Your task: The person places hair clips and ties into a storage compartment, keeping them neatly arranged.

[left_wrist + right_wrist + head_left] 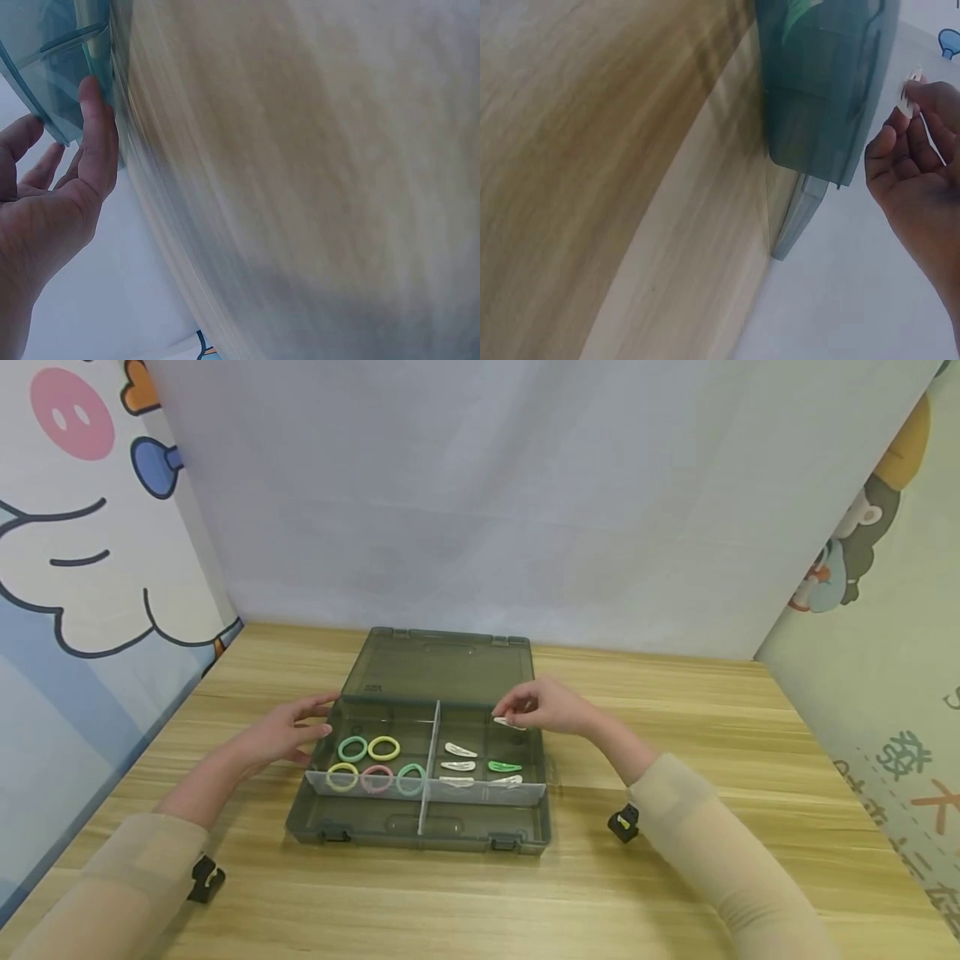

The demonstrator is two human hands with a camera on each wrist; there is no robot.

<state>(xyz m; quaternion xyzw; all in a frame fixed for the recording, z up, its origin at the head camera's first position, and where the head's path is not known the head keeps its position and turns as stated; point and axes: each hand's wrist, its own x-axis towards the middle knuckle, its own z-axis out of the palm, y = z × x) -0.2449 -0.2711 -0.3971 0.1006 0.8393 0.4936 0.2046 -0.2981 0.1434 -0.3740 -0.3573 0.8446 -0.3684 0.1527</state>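
Observation:
An open, see-through dark storage box (481, 822) with dividers lies on the table. My right hand (551, 704) pinches a white snap hair clip (510, 724) between thumb and fingertips, above the box's right back compartment. In the right wrist view this clip (907, 96) stands out from the fingertips. Below it in that compartment lie several white hair clips (458, 767) and a green hair clip (504, 767). My left hand (279, 732) rests against the box's left side, its fingers fairly straight. The left wrist view shows those fingers (93, 131) at the box wall (56, 97).
Several hair ties in yellow, green and pink, such as the pink one (377, 779), lie in the left back compartment. The lid (442, 668) is folded back. A wooden table (667, 693) extends around the box, with a pale curtain (480, 527) behind.

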